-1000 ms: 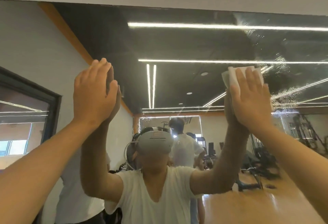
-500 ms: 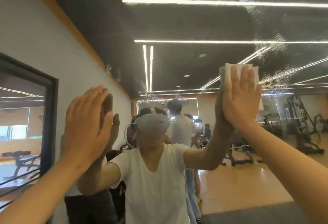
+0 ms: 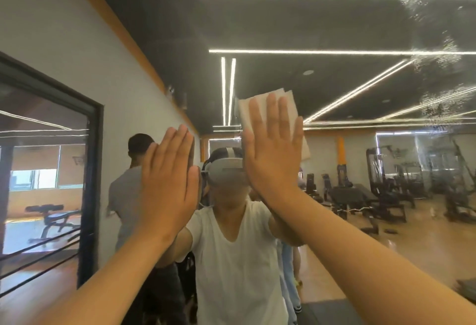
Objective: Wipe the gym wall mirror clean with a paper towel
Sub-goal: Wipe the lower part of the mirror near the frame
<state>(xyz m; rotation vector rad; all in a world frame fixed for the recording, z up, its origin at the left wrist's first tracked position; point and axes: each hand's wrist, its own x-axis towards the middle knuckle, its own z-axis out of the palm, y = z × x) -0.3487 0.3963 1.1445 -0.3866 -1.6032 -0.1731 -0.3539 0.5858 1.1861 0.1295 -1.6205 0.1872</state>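
Note:
The wall mirror (image 3: 334, 28) fills the whole view and reflects a gym with ceiling light strips. My right hand (image 3: 273, 149) lies flat with straight fingers and presses a folded white paper towel (image 3: 291, 108) against the glass near the middle. My left hand (image 3: 167, 183) rests flat on the mirror just to its left, fingers straight, holding nothing. Wet streaks and droplets (image 3: 438, 54) speckle the upper right of the glass.
In the mirror I see my own reflection in a white shirt (image 3: 237, 260), another person (image 3: 126, 196) behind at left, and weight machines (image 3: 386, 185) on a wooden floor at right. A dark-framed window (image 3: 95, 170) is reflected at left.
My right hand has slid the towel down and left across the glass, toward the middle. My left hand has dropped lower and moved right, now close beside the right hand.

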